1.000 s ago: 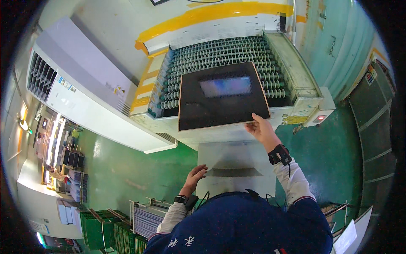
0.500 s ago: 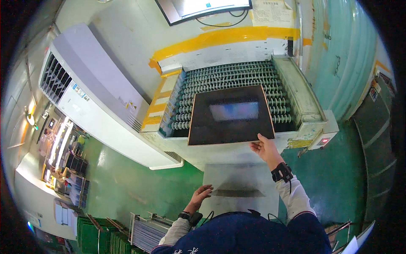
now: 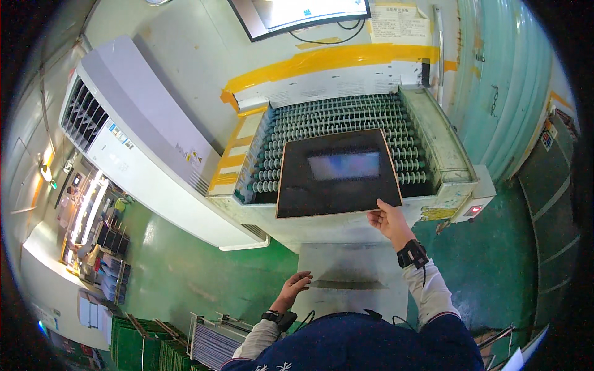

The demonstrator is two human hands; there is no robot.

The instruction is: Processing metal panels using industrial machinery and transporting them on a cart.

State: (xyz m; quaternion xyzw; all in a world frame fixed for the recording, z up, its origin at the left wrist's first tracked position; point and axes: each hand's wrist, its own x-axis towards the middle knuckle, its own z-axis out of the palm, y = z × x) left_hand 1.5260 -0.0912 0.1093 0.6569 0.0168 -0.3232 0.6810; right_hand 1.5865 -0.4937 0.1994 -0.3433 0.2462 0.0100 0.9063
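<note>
A flat black rectangular panel [image 3: 337,191] with thin light brown edges lies over the near part of a bed of rollers. A bluish-white reflection shows on its glossy face. My right hand [image 3: 391,222] grips the panel's near right corner, thumb on top and the other fingers mostly hidden below. Beneath and beyond the panel run rows of roller discs [image 3: 340,114] on shafts, set in a pale, worn machine frame [image 3: 448,148]. My left hand [image 3: 293,289] is held low by my body, fingers loosely extended, holding nothing and apart from the panel.
A tall white air conditioner [image 3: 161,161] stands left of the machine. A monitor [image 3: 297,15] hangs above. At the machine's right corner sits a control box [image 3: 475,207] with a red light. Racks of green boards [image 3: 139,340] stand low at left; translucent strip curtains [image 3: 513,93] hang at right.
The scene sits slightly lower in the picture. My right hand keeps its grip on the panel's corner, and the panel stays almost in place over the rollers.
</note>
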